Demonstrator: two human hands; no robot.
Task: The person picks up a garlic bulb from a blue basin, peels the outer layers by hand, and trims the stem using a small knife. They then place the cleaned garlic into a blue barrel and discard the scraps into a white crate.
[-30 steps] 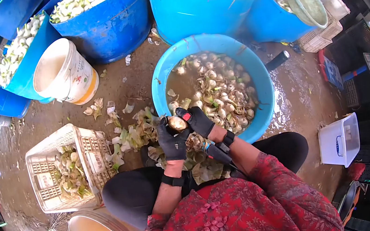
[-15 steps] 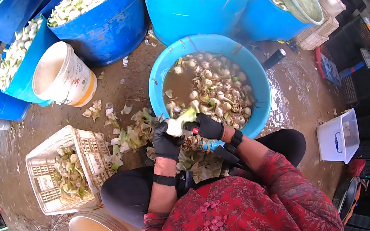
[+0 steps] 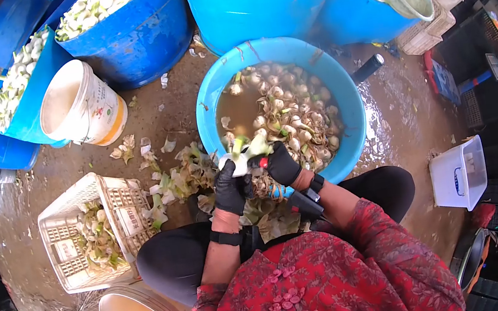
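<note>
Both of my hands wear black gloves and meet above the near rim of a round blue tub (image 3: 358, 140). My left hand (image 3: 228, 189) is closed around a white garlic bulb (image 3: 239, 166) with a green stem. Beside it, my right hand (image 3: 283, 164) is closed on a small tool with a red-and-black handle (image 3: 263, 163); its working end is hidden. A pale green leafy layer (image 3: 258, 146) stands out between the bulb and my right fingers. Unpeeled garlic bulbs (image 3: 301, 119) lie in brownish water inside the tub.
Large blue vats (image 3: 131, 41) of white garlic line the back. A white bucket (image 3: 86, 108) stands at left, near a white crate (image 3: 97, 278) holding garlic scraps. Loose peelings (image 3: 190, 170) lie left of the tub. A clear plastic bin (image 3: 459, 177) sits at right.
The leafy layer has moved away from the bulb toward my right hand and spread out. My right hand has shifted slightly right, and the bulb is turned differently in my left.
</note>
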